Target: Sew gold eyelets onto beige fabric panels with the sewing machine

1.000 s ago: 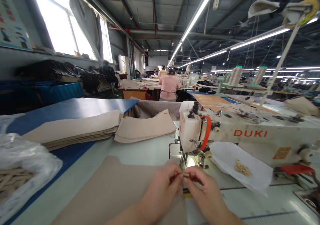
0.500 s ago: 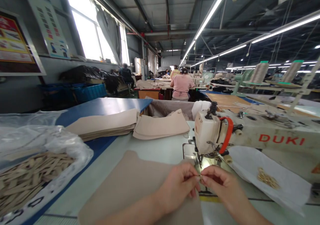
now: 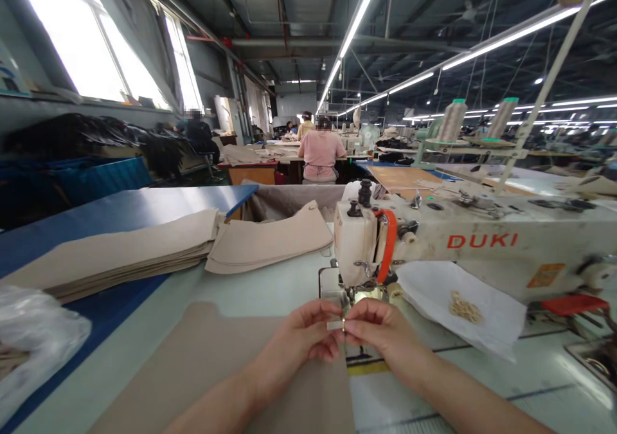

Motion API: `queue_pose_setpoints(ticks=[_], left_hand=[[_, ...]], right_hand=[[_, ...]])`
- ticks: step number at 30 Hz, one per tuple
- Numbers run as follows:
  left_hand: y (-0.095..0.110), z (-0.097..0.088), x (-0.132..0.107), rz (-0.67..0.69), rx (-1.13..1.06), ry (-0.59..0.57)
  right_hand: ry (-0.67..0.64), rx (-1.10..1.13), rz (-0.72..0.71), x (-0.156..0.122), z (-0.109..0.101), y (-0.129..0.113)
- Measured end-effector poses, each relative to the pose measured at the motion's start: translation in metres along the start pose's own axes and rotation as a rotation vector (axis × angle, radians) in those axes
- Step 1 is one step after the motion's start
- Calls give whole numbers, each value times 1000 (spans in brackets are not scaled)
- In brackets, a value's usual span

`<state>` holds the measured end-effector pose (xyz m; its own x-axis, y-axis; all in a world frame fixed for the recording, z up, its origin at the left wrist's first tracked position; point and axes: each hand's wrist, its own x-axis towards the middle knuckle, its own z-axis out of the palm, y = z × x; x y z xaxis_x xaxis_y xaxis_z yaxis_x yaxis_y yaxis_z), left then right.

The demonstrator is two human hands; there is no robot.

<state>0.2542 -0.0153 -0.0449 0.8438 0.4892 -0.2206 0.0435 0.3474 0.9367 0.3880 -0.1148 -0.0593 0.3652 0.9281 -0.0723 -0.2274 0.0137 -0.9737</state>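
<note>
The machine (image 3: 429, 244) stands just beyond my fingers, its head rising over the spot where they meet, and my hands partly hide its needle area. To the right, a white paper (image 3: 417, 286) lies against its base with a pile of gold rings (image 3: 464, 307) on it. A beige panel (image 3: 226, 370) lies flat on the pale table (image 3: 277, 280) beneath my left forearm. Farther back are the left stack (image 3: 130, 247) and the right stack (image 3: 270, 238) of beige pieces, with a clear bag (image 3: 45, 331) at the left edge. A person in pink (image 3: 322, 154) sits well beyond, back to me.

I count one panel, two stacks, one paper and two spools (image 3: 453, 122); the rings in the pile are too bunched to number, as are the layers in the stacks.

My left hand (image 3: 306, 336) comes in from the lower left, thumb and fingers pinched on a small pale strip (image 3: 333, 325). My right hand (image 3: 380, 328) comes in from the lower right, its grip closed on a small gold ring (image 3: 344, 325) at the strip's right end. Both wrists angle inward, fingertips nearly touching, strip and ring held between them, in front of the needle area. Whether the strip passes through the ring, I cannot tell.
</note>
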Motion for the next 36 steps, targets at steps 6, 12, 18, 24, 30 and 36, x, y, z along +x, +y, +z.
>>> queue_pose_setpoints(ticks=[6, 12, 18, 24, 30, 36], left_hand=[[4, 1, 0, -44, 65, -44], [1, -3, 2, 23, 290, -64], [-12, -12, 4, 222, 526, 11], [-11, -11, 3, 245, 453, 39], [-11, -7, 6, 254, 242, 60], [-10, -4, 6, 248, 186, 88]], right_hand=[[-42, 9, -25, -1, 0, 5], [-109, -62, -82, -10, 3, 4], [-38, -360, -247, -19, 5, 2], [-19, -470, -435, -18, -1, 4], [93, -429, -420, -16, 5, 6], [164, -429, -421, -12, 9, 11]])
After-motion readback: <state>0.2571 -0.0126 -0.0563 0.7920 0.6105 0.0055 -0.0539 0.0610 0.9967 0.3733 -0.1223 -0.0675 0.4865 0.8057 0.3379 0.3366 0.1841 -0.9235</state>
